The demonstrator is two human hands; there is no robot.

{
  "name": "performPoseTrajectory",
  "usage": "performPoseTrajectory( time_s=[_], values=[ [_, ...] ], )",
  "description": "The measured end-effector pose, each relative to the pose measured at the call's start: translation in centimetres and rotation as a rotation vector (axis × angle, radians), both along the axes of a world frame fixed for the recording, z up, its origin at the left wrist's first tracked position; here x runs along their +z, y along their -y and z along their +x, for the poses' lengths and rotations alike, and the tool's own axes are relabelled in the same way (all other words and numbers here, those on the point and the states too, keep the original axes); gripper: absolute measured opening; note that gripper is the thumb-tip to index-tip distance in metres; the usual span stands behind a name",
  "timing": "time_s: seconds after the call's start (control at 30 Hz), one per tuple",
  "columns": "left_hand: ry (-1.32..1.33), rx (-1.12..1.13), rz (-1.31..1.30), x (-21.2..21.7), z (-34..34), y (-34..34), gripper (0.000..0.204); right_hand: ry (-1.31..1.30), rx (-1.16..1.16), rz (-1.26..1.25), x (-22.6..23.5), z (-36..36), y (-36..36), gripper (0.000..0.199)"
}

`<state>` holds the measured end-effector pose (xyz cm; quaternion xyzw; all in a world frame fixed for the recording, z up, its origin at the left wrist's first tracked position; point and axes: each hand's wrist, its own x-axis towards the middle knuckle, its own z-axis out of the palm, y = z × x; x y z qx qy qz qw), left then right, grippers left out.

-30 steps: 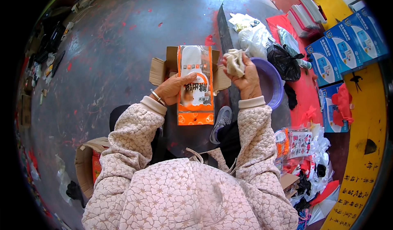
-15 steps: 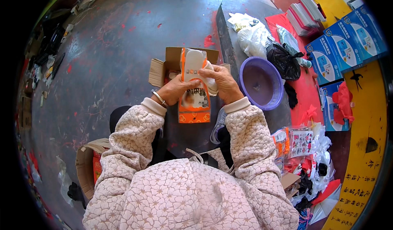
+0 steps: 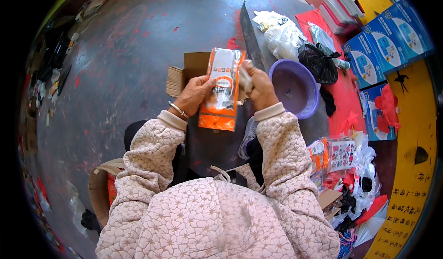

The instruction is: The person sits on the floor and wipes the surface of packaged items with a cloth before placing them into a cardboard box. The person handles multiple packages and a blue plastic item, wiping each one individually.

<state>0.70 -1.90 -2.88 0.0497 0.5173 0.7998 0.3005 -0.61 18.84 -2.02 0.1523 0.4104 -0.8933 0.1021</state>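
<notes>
My left hand [image 3: 196, 95], with a silver bracelet at the wrist, pinches the left edge of a flat orange-and-clear plastic packet [image 3: 224, 90]. A white, sole-shaped piece shows through its clear upper part. At the packet's right side my right hand [image 3: 262, 88] is closed on a crumpled off-white cloth [image 3: 245, 77], which looks smeared by motion. Behind the packet, an open cardboard box [image 3: 195, 65] stands on the floor, its contents mostly hidden by the packet and my hands.
A purple basin [image 3: 276, 81] of murky water stands to the right. Beyond it lie white plastic bags [image 3: 284, 40] and a black bag [image 3: 318, 65]. Blue boxes [image 3: 387, 44] line the far right. More packets [image 3: 339, 155] are heaped near my right elbow. Another carton [image 3: 98, 185] sits at my left.
The packet has tilted, its top leaning right, and risen slightly. My right hand has shifted right and a little lower, pulling off the packet's edge with the off-white cloth.
</notes>
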Motion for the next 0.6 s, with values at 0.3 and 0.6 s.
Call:
performPoseTrajectory(
  time_s=[0.3,0.6],
  values=[
    [-0.165,0.374,-0.049,0.4,-0.5,0.0,0.023,-0.053,0.083,0.016,0.2,0.3,-2.3,0.037],
    [-0.708,0.658,-0.510,0.8,-0.1,-0.2,0.025,0.048,0.100,-0.207,1.3,1.7,1.0,0.035]
  ],
)
